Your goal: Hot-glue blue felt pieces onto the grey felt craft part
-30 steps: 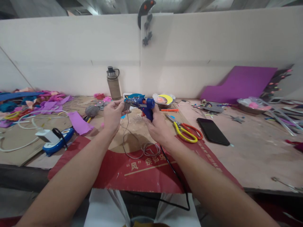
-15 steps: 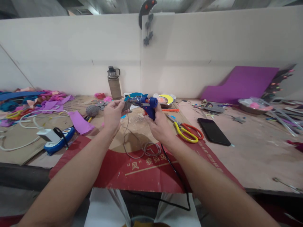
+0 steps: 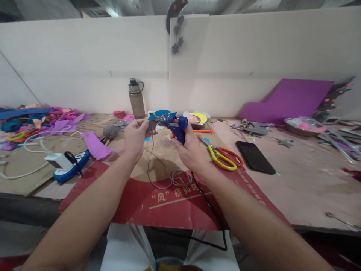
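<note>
My right hand (image 3: 189, 148) is wrapped round the handle of a blue hot glue gun (image 3: 178, 126), whose nozzle points left. A small grey felt piece (image 3: 151, 127) is pinched between the fingertips of my left hand (image 3: 135, 137), close against the nozzle; whether they touch I cannot tell. From the felt piece a thin grey cord (image 3: 148, 169) hangs down and lies in loose loops on the red and brown cardboard (image 3: 175, 210). The glue gun's black cable (image 3: 207, 203) runs down past my right wrist and over the table edge.
Scissors with yellow and red handles (image 3: 224, 158) and a black phone (image 3: 255, 157) lie to the right. Left are a blue power strip (image 3: 70, 169), a grey yarn ball (image 3: 111, 131) and purple felt (image 3: 96, 145). A bottle (image 3: 137, 99) stands by the white partition (image 3: 84, 56).
</note>
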{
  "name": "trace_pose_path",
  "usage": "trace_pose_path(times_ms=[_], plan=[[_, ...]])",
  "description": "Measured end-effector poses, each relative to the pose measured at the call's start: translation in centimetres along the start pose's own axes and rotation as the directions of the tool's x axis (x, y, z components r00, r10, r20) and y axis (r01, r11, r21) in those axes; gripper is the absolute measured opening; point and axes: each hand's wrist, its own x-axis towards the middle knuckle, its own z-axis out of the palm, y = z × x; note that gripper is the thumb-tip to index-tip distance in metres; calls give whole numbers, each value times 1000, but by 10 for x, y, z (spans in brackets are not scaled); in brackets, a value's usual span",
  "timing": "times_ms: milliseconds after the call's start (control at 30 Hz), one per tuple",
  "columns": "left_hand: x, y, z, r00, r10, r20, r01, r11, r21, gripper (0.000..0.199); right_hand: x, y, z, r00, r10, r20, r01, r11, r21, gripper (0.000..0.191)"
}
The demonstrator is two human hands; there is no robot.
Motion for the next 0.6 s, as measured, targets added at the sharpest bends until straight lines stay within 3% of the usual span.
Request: trace_pose_path(times_ms=[300,600], plan=[[0,4,-3,1000,-24,13,25,999,-37,14,1,1,-3,1000,23,-5,-23,1000,-21,56],[0,5,-2,1000,-29,8,30,997,-68,16,3,6,-5,1000,23,-19,-23,999,-29,47]])
